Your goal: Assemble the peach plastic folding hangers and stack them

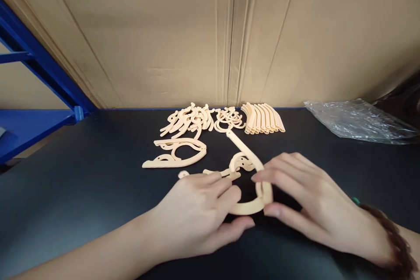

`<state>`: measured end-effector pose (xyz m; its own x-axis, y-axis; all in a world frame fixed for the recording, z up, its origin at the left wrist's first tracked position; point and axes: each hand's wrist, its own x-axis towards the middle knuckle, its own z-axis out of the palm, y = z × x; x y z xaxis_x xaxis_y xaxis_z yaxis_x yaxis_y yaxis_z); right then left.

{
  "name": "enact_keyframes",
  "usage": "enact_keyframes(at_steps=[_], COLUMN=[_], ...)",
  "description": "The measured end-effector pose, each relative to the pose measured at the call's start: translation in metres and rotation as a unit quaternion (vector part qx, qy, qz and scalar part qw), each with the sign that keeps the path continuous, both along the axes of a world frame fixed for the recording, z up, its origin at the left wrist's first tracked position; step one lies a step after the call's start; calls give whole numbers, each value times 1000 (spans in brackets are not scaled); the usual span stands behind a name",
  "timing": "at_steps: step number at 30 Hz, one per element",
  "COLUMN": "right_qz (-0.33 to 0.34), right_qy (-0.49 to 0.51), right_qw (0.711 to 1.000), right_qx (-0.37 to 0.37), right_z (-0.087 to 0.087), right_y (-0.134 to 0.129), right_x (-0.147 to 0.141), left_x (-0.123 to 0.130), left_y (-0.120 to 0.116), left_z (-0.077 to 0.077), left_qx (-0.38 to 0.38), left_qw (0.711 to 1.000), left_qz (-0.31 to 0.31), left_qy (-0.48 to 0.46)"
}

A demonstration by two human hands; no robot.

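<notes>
A beige plastic folding hanger [246,148] is held between my two hands, just above the dark table. My left hand [198,212] is closed around its left arm, whose end pokes out beyond the knuckles. The other arm slants up and away from my right hand [310,203], which pinches the curved joint between thumb and fingers. Part of the hanger is hidden behind my left fingers. Just beyond, small curved beige pieces [243,163] show through the hanger's opening. Farther left, another folding hanger [193,159] lies folded flat on the table.
Along the back of the black table [82,192] lie a heap of loose curved hanger arms [188,120], a pile of small hooks [229,118] and a neat row of arms [262,118]. A clear plastic bag [357,120] rests at back right. Cardboard [157,39] stands behind.
</notes>
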<state>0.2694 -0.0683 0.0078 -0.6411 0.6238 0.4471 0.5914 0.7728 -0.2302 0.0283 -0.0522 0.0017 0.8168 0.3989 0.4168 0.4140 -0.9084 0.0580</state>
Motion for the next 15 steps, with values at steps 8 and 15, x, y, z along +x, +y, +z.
enact_keyframes(at_steps=[8,15], right_qz=[-83,-48], right_qy=[-9,-45], right_qw=[996,994], right_qx=[-41,-86], right_z=[-2,-2], right_y=[17,13], right_x=[15,12], left_x=[-7,-8], left_y=[20,21], left_z=[-2,-3], left_qx=[74,68], left_qw=[996,993], left_qz=[28,85], left_qy=[-28,-46])
